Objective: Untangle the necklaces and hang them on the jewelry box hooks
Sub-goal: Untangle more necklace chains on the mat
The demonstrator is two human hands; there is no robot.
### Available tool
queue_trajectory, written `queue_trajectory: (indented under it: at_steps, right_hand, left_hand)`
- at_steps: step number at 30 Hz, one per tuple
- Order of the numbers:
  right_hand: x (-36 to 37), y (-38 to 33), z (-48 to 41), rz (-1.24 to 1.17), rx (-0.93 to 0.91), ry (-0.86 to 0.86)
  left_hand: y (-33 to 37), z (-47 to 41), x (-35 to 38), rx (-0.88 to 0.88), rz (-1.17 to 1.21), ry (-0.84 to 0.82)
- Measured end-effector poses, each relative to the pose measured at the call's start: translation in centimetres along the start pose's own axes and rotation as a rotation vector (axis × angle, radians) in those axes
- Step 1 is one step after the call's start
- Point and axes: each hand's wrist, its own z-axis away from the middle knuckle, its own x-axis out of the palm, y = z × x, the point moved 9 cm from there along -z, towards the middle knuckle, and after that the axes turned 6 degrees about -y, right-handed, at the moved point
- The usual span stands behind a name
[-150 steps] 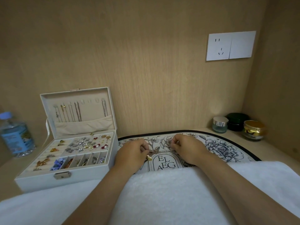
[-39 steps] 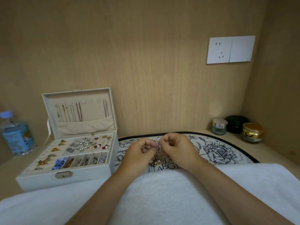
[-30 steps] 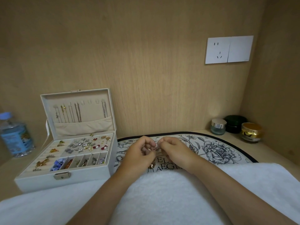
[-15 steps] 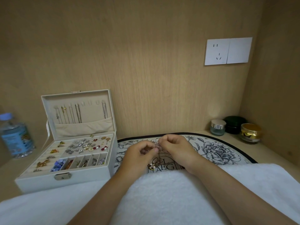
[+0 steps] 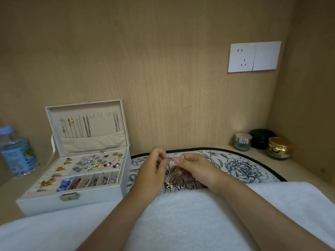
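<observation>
The person's left hand and right hand are held close together above a flowered mat, just beyond a white towel that lies under both forearms. The fingers of each hand are curled, and thumb and forefinger pinch a thin chain stretched between the two hands. From it the tangled necklaces hang in a small clump low over the mat; whether they touch it cannot be told. The jewelry box stands open on the counter, just left of the left hand. Several chains hang from the hooks in its upright lid.
</observation>
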Motion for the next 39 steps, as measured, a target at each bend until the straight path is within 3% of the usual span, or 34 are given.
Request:
queue_trajectory:
  at_steps: [4, 11, 19, 31, 35, 39]
  right_hand:
    - [-0.6, 0.1, 0.0, -0.146, -0.031, 0.003]
    - [-1.7, 0.4, 0.1, -0.367, -0.036, 0.100]
    - [-2.7, 1.8, 0.1, -0.476, 0.065, 0.224]
    - [-1.0, 2.3, -0.3, -0.851, 0.129, 0.177]
    - [-1.6, 1.9, -0.1, -0.744, 0.112, 0.193]
    - [-1.5, 0.2, 0.0, -0.585, 0.009, 0.109]
  left_hand:
    - [0.3, 0.0, 0.6, 0.087, -0.301, -0.089]
    - [-0.8, 0.2, 1.9, -0.006, -0.280, -0.196]
    - [-1.5, 0.2, -0.4, -0.227, 0.160, 0.027]
    - [-1.4, 0.0, 1.6, -0.204, 0.217, -0.151]
    - [-0.7, 0.1, 1.6, -0.180, 0.189, -0.183]
    - [-1.6, 0.5, 3.0, -0.329, 0.254, -0.294]
